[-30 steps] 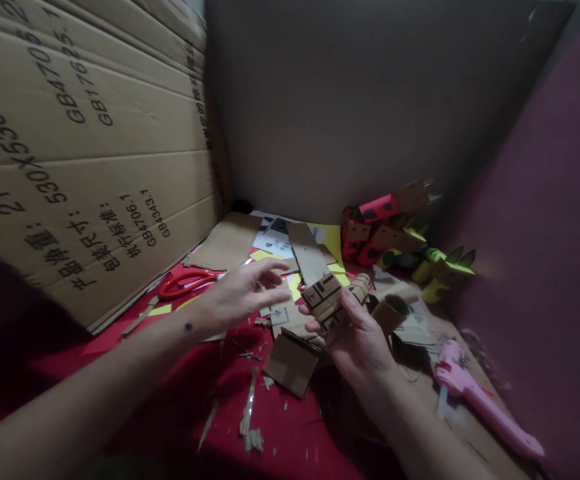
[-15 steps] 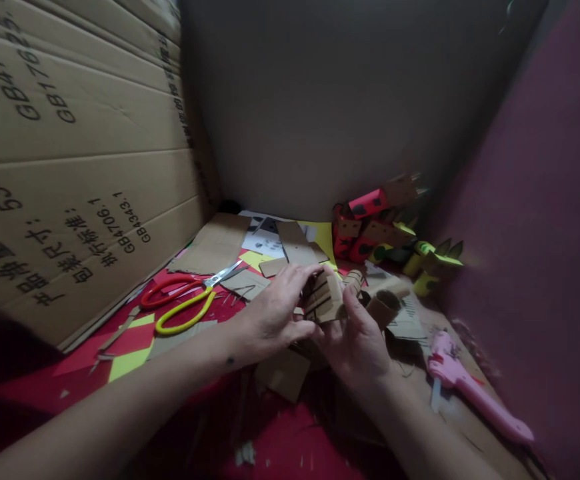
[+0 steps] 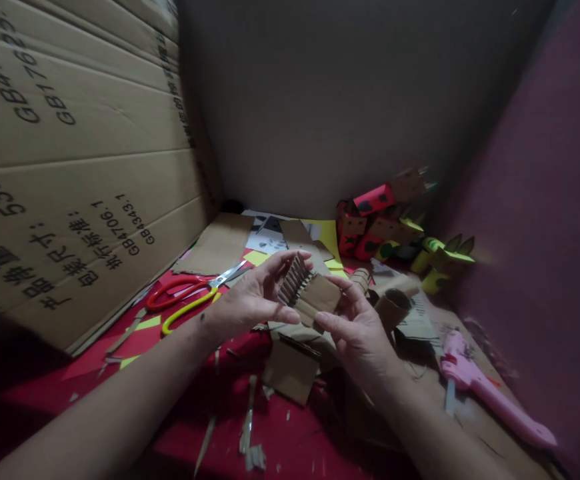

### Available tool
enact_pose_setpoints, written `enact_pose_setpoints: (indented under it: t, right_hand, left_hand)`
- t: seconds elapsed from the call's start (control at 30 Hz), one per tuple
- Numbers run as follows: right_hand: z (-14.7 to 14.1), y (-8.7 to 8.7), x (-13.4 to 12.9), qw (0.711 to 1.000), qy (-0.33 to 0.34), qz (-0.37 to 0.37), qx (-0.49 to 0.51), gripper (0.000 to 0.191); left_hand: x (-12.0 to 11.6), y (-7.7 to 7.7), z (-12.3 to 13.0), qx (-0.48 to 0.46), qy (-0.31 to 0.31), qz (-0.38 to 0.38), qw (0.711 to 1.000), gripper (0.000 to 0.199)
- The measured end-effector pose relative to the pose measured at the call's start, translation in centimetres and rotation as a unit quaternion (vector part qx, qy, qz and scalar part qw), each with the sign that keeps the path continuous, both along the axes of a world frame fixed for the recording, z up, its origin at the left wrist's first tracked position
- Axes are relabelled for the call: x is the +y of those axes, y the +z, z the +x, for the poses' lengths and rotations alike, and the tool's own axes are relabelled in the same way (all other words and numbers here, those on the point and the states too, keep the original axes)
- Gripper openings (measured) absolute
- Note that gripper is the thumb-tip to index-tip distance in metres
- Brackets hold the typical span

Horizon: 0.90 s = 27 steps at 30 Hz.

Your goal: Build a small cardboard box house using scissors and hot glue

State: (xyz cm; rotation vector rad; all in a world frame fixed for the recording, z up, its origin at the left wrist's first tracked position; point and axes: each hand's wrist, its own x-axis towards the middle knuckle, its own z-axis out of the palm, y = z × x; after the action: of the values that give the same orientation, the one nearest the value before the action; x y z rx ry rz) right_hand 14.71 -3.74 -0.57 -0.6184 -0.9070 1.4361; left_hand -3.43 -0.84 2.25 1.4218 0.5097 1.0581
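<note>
Right hand [image 3: 360,337]: my thumb and fingers pinch the flat part of the cardboard piece [image 3: 319,298].
Left hand [image 3: 247,299]: bent about its ridged end; whether gripping, I cannot tell.
Cardboard piece: between both, above the red bench [image 3: 290,443].

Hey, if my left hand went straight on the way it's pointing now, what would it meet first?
Most likely the small cardboard piece, whose ridged part is right at the fingers of your left hand; beyond that, your right hand, though depth is unclear.
</note>
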Motion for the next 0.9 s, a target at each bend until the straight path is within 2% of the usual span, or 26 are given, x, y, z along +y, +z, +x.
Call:
enact_pose_setpoints:
  t: [0.17, 0.27, 0.5, 0.73, 0.9]
  right_hand:
    - [0.0, -0.4, 0.1, 0.999, -0.007, 0.023, -0.023, 0.044]
    - [0.0, -0.1, 0.0, 1.0, 0.005, 0.021, -0.009, 0.046]
    - [0.4, 0.2, 0.2, 0.998, 0.017, -0.054, 0.006, 0.045]
    - [0.4, 0.2, 0.3, 0.995, -0.009, -0.093, -0.02, 0.048]
    - [0.4, 0.1, 0.1, 0.995, -0.011, -0.098, -0.028, 0.048]
  left_hand:
    - [0.6, -0.4, -0.6, -0.054, -0.062, -0.023, 0.996, 0.07]
    - [1.1, -0.9, -0.6, -0.097, -0.076, -0.019, 0.992, 0.072]
    - [1.3, -1.0, -0.8, -0.129, -0.124, -0.048, 0.983, 0.068]
    - [1.4, -1.2, -0.8, -0.13, -0.137, -0.051, 0.981, 0.067]
    - [1.4, -1.3, -0.6, -0.124, -0.124, -0.058, 0.983, 0.07]
